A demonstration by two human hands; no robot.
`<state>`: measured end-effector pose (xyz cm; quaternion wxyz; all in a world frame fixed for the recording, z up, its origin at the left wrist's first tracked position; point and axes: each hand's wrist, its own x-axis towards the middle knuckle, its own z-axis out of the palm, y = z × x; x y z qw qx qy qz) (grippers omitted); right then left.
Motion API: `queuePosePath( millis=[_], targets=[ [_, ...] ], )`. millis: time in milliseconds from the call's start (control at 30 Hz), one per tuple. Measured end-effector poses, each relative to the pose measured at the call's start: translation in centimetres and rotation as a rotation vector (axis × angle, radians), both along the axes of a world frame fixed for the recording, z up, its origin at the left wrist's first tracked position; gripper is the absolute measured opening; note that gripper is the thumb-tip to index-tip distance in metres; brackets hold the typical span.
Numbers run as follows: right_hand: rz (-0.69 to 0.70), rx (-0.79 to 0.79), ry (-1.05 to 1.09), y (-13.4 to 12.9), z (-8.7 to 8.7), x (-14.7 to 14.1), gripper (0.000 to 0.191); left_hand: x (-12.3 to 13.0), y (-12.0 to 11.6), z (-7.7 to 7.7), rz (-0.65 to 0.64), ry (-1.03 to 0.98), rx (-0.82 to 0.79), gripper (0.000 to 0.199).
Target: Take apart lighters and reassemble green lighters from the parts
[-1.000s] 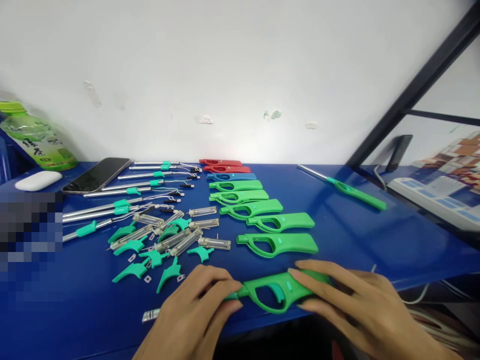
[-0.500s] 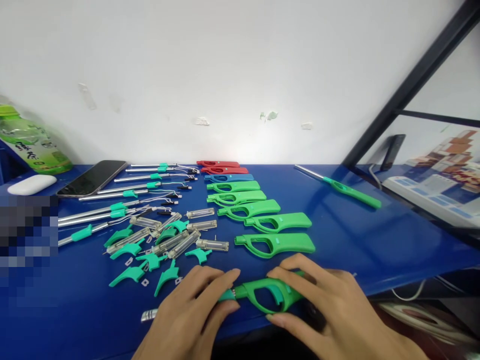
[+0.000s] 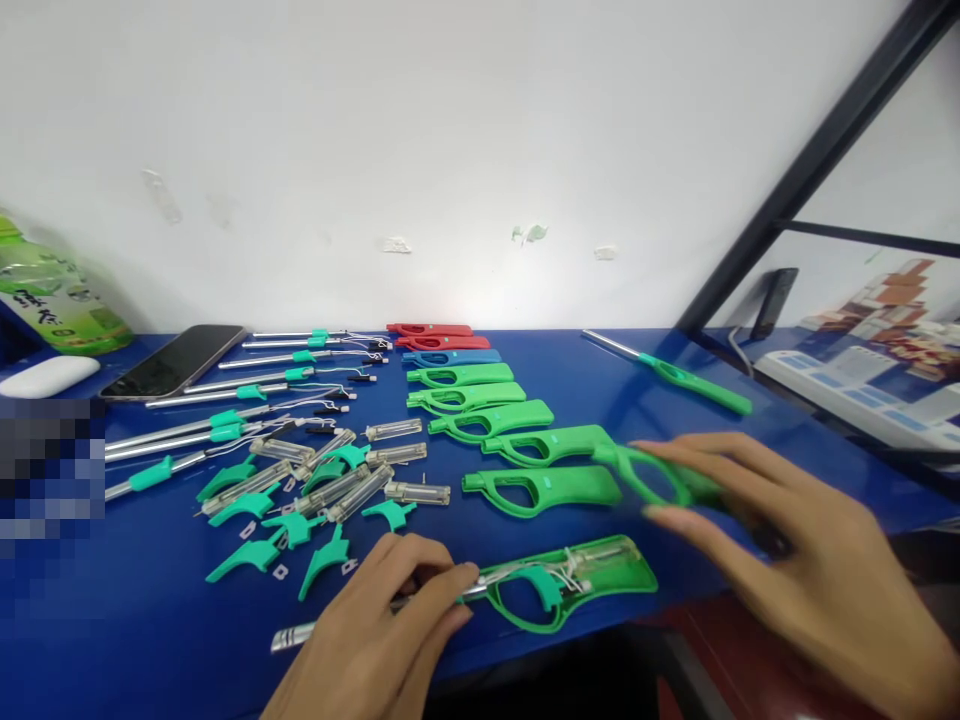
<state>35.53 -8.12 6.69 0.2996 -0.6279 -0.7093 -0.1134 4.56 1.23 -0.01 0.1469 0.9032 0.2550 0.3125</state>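
Observation:
My left hand (image 3: 382, 625) pinches the metal tube (image 3: 294, 636) of a lighter at the front edge of the blue table. The lighter's green half shell (image 3: 637, 572) lies open to the right of my fingers, showing a clear tank (image 3: 609, 552), white wires and a teal trigger (image 3: 541, 583). My right hand (image 3: 780, 540), slightly blurred, holds a green shell piece (image 3: 649, 475) between thumb and fingers, up and right of the open shell. Its left tip overlaps the row of green shells (image 3: 559, 487) in view.
Metal rods with teal collars (image 3: 225, 433) lie at left, near loose teal triggers (image 3: 251, 556) and clear tanks (image 3: 418, 493). A phone (image 3: 176, 362), a white case (image 3: 49, 377) and a bottle (image 3: 64, 300) stand farther left. One lighter (image 3: 697, 386) lies back right.
My right hand has lifted the upper shell piece off the lighter and moved right and up with it. The inside of the lower shell now shows. My left hand still grips the tube end.

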Motion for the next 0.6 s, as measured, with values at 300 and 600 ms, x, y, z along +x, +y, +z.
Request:
queuePosePath(
  millis=[300, 600],
  targets=[
    [-0.244, -0.137, -0.13, 1.4, -4.1, 6.4, 0.052, 0.7, -0.8, 0.4, 0.079, 0.056, 0.238, 0.032],
    [0.078, -0.035, -0.041, -0.8, -2.4, 2.3, 0.015, 4.1, -0.6, 1.0, 0.007, 0.137, 0.099, 0.027]
  ],
)
